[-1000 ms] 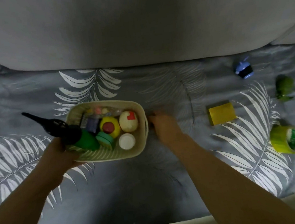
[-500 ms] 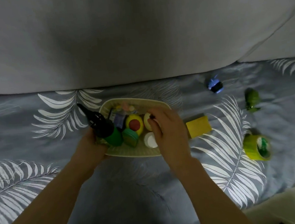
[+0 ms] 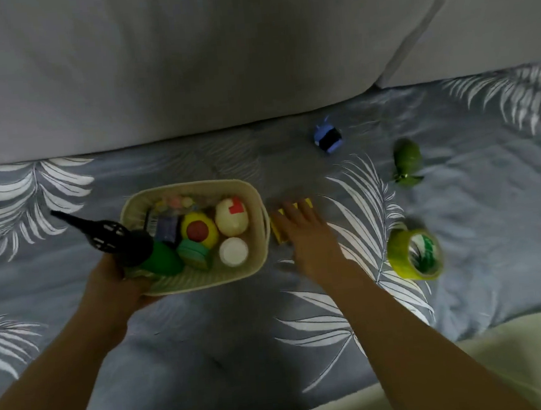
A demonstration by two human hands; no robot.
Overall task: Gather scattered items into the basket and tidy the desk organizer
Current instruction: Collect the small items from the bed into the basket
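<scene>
A cream woven basket (image 3: pixel 256 202) sits on the grey leaf-print bedspread, filled with several small items, among them a white egg shape (image 3: pixel 231 216), a yellow toy with a red centre (image 3: pixel 199 230) and a white cap (image 3: pixel 233 251). My left hand (image 3: pixel 112 284) grips the basket's near-left corner, where a black and green pump (image 3: pixel 125 242) sticks out over the rim. My right hand (image 3: pixel 304 234) lies flat on a yellow block (image 3: pixel 280 233) just right of the basket, covering most of it; its fingers are spread.
On the bedspread to the right lie a roll of yellow-green tape (image 3: pixel 414 252), a green pear-shaped toy (image 3: pixel 406 160) and a small blue and black object (image 3: pixel 328 138). Grey pillows (image 3: pixel 184 58) rise behind. The bed's near edge runs along the lower right.
My right hand left the basket's right rim and moved right onto the yellow block. The basket, held by my left hand, has shifted right toward the block.
</scene>
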